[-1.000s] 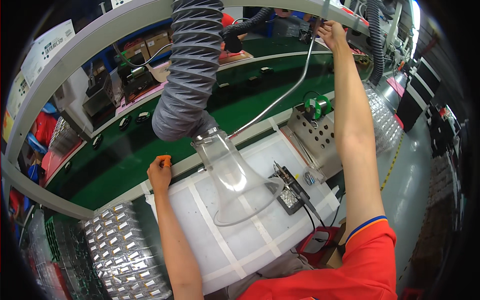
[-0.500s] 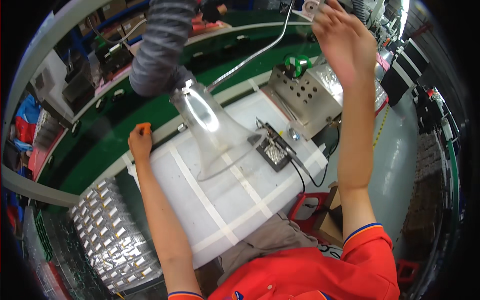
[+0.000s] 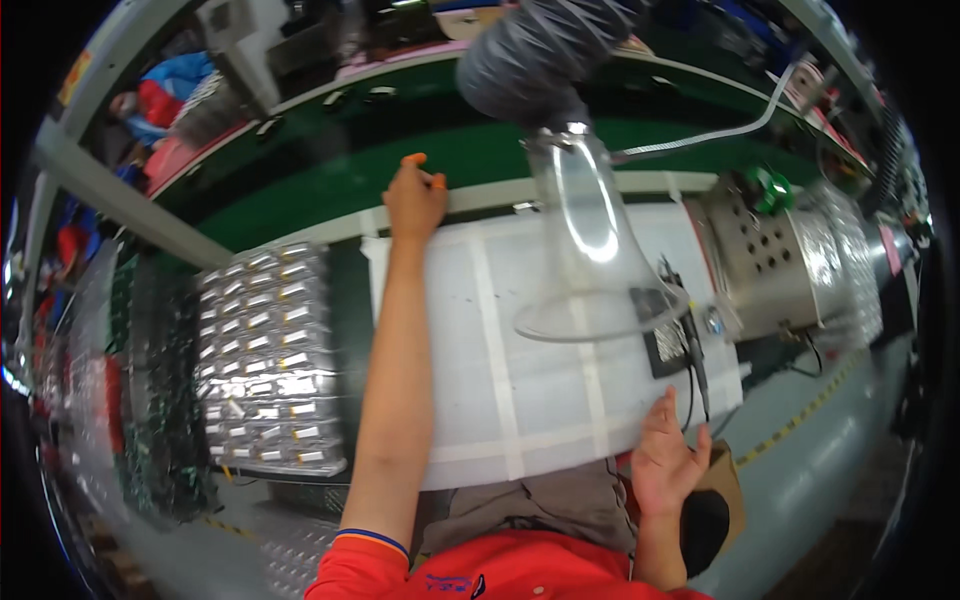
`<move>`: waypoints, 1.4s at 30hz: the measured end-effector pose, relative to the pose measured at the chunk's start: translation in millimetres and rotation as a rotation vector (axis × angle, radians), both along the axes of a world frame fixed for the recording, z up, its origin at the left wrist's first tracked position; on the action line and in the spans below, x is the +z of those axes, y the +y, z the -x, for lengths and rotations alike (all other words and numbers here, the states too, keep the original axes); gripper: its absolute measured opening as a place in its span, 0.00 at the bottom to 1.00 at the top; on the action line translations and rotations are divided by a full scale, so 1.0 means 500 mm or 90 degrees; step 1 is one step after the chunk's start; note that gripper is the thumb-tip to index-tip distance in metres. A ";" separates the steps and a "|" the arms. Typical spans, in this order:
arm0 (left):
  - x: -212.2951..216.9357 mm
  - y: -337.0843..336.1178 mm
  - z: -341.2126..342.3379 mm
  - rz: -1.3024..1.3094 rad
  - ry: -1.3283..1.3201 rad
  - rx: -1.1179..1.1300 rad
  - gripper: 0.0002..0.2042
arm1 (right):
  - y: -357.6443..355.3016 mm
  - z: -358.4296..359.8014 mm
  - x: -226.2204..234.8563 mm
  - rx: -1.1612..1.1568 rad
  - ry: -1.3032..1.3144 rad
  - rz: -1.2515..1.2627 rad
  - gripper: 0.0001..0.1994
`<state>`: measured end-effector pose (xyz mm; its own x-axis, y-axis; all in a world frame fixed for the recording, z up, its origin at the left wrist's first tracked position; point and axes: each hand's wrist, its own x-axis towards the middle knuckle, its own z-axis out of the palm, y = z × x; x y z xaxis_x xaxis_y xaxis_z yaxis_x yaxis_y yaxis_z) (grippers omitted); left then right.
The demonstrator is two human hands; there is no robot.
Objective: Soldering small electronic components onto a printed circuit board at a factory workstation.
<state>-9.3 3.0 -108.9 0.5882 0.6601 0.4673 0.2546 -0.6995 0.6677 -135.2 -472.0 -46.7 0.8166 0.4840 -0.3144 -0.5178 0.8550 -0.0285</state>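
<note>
My left hand [image 3: 412,205] reaches over the far edge of the white taped work mat [image 3: 450,330], beside the green conveyor belt [image 3: 290,175]. Orange covers show on two of its fingertips, which stand apart with nothing seen between them. By the mat's near right edge, my right hand [image 3: 668,462] is open and empty, palm turned up and fingers spread. Just above it lies a soldering iron [image 3: 698,365] with a black cord, next to a small black stand [image 3: 668,348] holding metallic wool. A clear funnel-shaped fume hood [image 3: 585,230] hangs over the mat and partly covers the stand.
A clear plastic tray [image 3: 268,350] with rows of small white parts sits left of the mat. At right stand a perforated metal box [image 3: 765,265] and a green spool [image 3: 768,190]. A grey hose [image 3: 540,60] feeds the hood. Small dark parts lie on the belt.
My right hand has come down from the upper right to the mat's near edge. My left hand stays by the belt, its fingers more spread. The whole view has turned left.
</note>
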 end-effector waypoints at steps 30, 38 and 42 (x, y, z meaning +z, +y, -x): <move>-0.055 0.617 -0.220 -0.224 0.275 0.165 0.28 | 0.041 -0.106 -0.037 -0.442 -0.041 0.412 0.26; 0.033 0.281 -0.207 -0.212 0.372 0.210 0.28 | -0.008 -0.066 -0.036 -0.420 -0.075 0.398 0.23; 0.063 0.227 -0.127 -0.105 0.419 0.084 0.28 | -0.049 -0.034 -0.050 -0.382 -0.076 0.414 0.23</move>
